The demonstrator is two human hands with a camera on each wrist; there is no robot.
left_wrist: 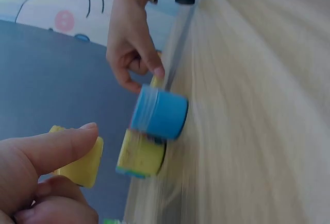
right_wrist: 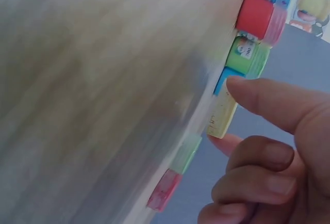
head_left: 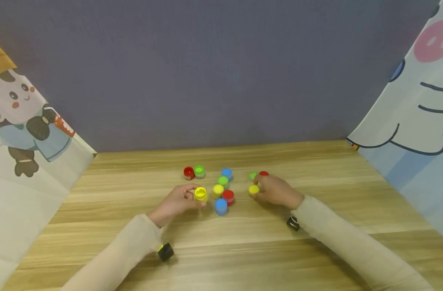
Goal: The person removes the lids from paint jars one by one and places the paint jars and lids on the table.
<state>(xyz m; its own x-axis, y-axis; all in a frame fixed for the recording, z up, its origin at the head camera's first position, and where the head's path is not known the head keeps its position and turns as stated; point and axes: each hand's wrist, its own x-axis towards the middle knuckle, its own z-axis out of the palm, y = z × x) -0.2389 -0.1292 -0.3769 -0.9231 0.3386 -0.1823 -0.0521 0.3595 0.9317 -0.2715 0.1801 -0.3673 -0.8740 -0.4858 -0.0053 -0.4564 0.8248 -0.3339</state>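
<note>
On the bench [head_left: 221,258], between the held jar [head_left: 201,197] in our left hand [head_left: 177,201] and held lid [head_left: 254,189] in our right hand [head_left: 276,190], we see five jars [head_left: 227,198]; nearer the back edge [head_left: 221,148], two jars [head_left: 199,172] leftward, two lids [head_left: 253,176] rightward.

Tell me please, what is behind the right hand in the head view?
Behind the right hand, parts of a green lid and a red lid show. The hand covers the rest; anything else hidden there cannot be seen.
</note>
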